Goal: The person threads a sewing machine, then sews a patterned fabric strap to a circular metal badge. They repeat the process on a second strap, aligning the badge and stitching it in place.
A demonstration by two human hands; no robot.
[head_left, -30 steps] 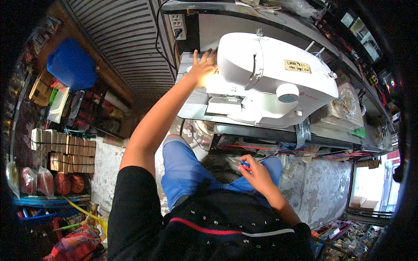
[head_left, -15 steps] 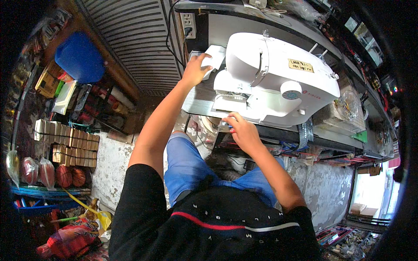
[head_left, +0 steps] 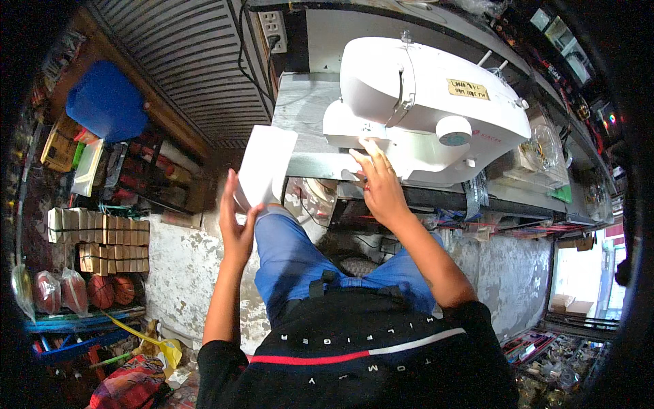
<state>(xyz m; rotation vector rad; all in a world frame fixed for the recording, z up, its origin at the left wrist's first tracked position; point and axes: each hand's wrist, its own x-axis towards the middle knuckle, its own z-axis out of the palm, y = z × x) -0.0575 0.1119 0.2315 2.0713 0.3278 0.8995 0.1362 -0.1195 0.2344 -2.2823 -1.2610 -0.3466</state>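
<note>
A white sewing machine (head_left: 429,95) stands on the grey-topped table. At the table's left front corner my left hand (head_left: 238,228) is closed on the lower end of a smooth white rectangular piece (head_left: 268,158), thumb on one side and fingers on the other. Whether it is a cover or a tray, I cannot tell. My right hand (head_left: 381,184) has its fingers stretched out and spread, the tips at the front of the machine's free arm (head_left: 344,129), below the needle area. A small red spot shows near its fingers, too small to name.
Behind the machine a black cable runs to a power outlet (head_left: 273,27). A clear plastic-wrapped box (head_left: 528,160) sits right of the machine. On the left, shelving holds a blue container (head_left: 107,101), stacked small boxes (head_left: 99,228) and balls (head_left: 101,290).
My left hand has brought the white piece from beside the machine toward me, past the table's front edge. My right hand has moved up to the free arm, where the lowered white flap no longer shows.
</note>
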